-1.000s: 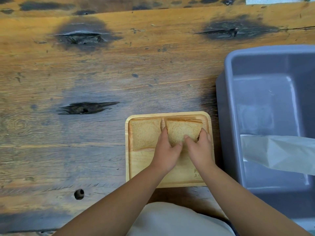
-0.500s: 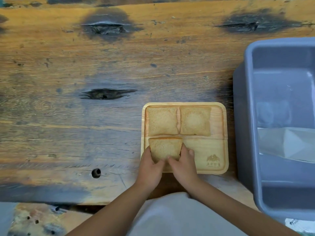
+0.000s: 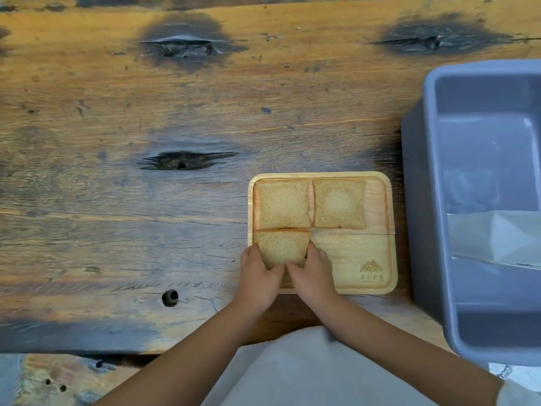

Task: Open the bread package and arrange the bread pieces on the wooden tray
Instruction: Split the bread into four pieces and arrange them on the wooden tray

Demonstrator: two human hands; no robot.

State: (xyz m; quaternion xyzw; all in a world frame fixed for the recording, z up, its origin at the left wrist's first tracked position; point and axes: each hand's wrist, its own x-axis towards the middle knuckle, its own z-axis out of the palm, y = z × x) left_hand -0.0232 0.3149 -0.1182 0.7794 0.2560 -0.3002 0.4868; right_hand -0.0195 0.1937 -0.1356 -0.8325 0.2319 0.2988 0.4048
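Observation:
A square wooden tray [image 3: 357,256] lies on the table near its front edge. Two bread slices lie flat side by side in its far half: one at the far left [image 3: 282,203], one to its right [image 3: 339,203]. A third slice [image 3: 281,247] sits in the near left corner, touching the far left slice. My left hand [image 3: 259,273] holds its left edge and my right hand [image 3: 313,272] holds its right edge, both covering its near side. The clear bread package [image 3: 494,238] lies inside the grey bin.
A large grey plastic bin [image 3: 415,200] stands right of the tray, almost touching it. The table is rough dark-knotted wood [image 3: 146,118] with a small hole [image 3: 169,297] near the front edge. The tray's near right quarter, with a burned logo [image 3: 371,269], is bare.
A second ago both hands pressed the far right slice. Since then they brought a third slice to the near left corner and have slid it up against the far left slice.

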